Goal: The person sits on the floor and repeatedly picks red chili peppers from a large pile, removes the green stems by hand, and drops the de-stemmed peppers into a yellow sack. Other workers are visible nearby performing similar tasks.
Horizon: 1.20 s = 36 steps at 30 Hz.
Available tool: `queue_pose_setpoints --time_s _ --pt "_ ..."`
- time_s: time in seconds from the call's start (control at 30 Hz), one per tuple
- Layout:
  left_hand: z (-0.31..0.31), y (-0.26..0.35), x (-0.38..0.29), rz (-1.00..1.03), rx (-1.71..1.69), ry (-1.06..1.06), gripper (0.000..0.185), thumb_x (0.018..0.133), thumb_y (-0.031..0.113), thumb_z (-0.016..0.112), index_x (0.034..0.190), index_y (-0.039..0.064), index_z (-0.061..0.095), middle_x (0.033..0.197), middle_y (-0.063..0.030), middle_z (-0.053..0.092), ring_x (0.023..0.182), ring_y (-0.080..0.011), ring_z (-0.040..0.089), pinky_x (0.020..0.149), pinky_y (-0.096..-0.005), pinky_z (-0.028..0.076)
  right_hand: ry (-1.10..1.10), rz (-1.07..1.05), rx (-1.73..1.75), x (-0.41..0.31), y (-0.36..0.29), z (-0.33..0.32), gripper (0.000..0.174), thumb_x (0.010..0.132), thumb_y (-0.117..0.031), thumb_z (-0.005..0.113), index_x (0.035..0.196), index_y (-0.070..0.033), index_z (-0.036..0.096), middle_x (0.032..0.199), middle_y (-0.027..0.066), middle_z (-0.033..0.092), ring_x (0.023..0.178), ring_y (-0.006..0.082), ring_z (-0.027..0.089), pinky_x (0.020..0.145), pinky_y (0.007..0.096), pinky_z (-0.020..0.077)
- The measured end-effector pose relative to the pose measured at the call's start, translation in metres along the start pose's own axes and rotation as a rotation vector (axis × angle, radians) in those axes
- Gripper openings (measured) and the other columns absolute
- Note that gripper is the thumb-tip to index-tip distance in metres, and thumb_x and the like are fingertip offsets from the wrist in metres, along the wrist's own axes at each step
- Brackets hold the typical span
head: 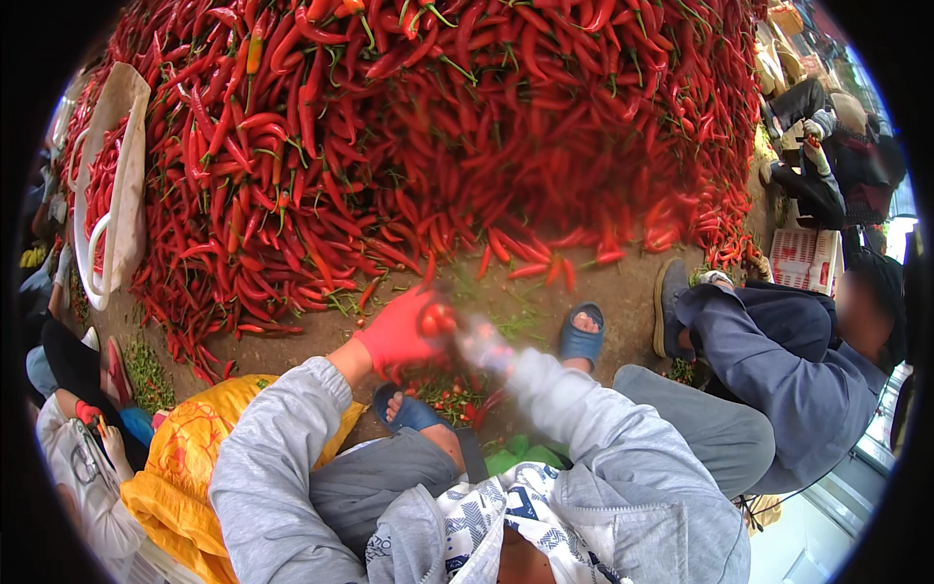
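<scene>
A large heap of red chili peppers (438,146) with green stems fills the ground in front of me. My left hand (401,328), in a red glove, is closed around a bunch of red chili peppers (436,320) whose ends face right. Just to its right is my right hand (485,347), in a pale glove, blurred, close to the bunch; whether it holds anything is not clear. Cut green stems and red bits (456,398) lie on the ground below both hands, between my blue sandals (584,332).
A white bag with handles (131,182) holding chili peppers stands at the left of the heap. A yellow sack (190,452) lies by my left side. One person (788,394) sits close on my right, others further off on both sides. A plastic crate (803,255) is at the right.
</scene>
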<state>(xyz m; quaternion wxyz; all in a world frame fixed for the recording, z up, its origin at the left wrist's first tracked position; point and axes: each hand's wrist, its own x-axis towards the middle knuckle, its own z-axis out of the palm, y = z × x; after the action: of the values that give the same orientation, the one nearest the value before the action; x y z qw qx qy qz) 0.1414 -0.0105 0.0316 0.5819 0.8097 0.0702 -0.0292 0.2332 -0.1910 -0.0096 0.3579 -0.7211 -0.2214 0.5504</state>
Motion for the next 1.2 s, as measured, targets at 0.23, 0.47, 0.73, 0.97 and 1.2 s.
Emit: queue_pose_setpoints --time_s 0.23,0.47,0.73,0.97,1.2 --pt "-0.009 0.016 0.005 -0.174 -0.201 -0.040 0.048 0.066 0.018 0.081 0.109 0.005 0.060 0.105 -0.0127 0.062 0.096 -0.0290 0.063 0.085 -0.0372 0.050 0.004 -0.004 0.012 -0.011 -0.055 -0.034 0.036 0.096 -0.026 0.051 0.119 -0.001 0.063 0.102 0.0175 0.066 0.089 0.0251 0.064 0.075 0.0391 0.0514" --pt "-0.009 0.022 0.008 0.112 0.051 -0.027 0.044 0.065 0.019 0.078 0.105 0.009 0.062 0.112 -0.0101 0.061 0.092 -0.0283 0.063 0.082 -0.0374 0.051 -0.017 -0.005 -0.115 -0.003 -0.025 -0.031 0.042 0.091 -0.027 0.056 0.124 -0.001 0.059 0.111 0.0237 0.064 0.107 0.0421 0.059 0.092 0.0456 0.0471" --pt "-0.022 0.034 0.002 0.500 0.887 -0.136 0.023 0.076 0.030 0.066 0.095 0.016 0.063 0.114 -0.0075 0.060 0.080 -0.0239 0.059 0.072 -0.0380 0.047 0.149 -0.387 -0.456 0.004 0.015 -0.022 0.039 0.084 -0.018 0.063 0.120 -0.004 0.063 0.113 0.0221 0.065 0.106 0.0374 0.062 0.090 0.0447 0.0497" --pt "-0.019 0.023 -0.006 0.397 1.028 -0.155 0.026 0.076 0.030 0.066 0.097 0.015 0.064 0.111 -0.0079 0.059 0.080 -0.0253 0.059 0.075 -0.0395 0.047 0.169 -0.409 -0.180 -0.018 -0.063 -0.045 0.033 0.086 -0.020 0.065 0.113 0.000 0.065 0.100 0.0214 0.069 0.094 0.0325 0.069 0.080 0.0411 0.0534" --pt "-0.033 0.000 -0.030 -0.059 0.700 -0.250 0.045 0.065 0.026 0.078 0.104 0.010 0.063 0.111 -0.0115 0.060 0.089 -0.0329 0.063 0.076 -0.0417 0.051 0.261 0.076 0.093 0.000 -0.036 -0.045 0.031 0.092 -0.028 0.059 0.111 -0.004 0.068 0.105 0.0212 0.069 0.098 0.0334 0.066 0.083 0.0411 0.0510"
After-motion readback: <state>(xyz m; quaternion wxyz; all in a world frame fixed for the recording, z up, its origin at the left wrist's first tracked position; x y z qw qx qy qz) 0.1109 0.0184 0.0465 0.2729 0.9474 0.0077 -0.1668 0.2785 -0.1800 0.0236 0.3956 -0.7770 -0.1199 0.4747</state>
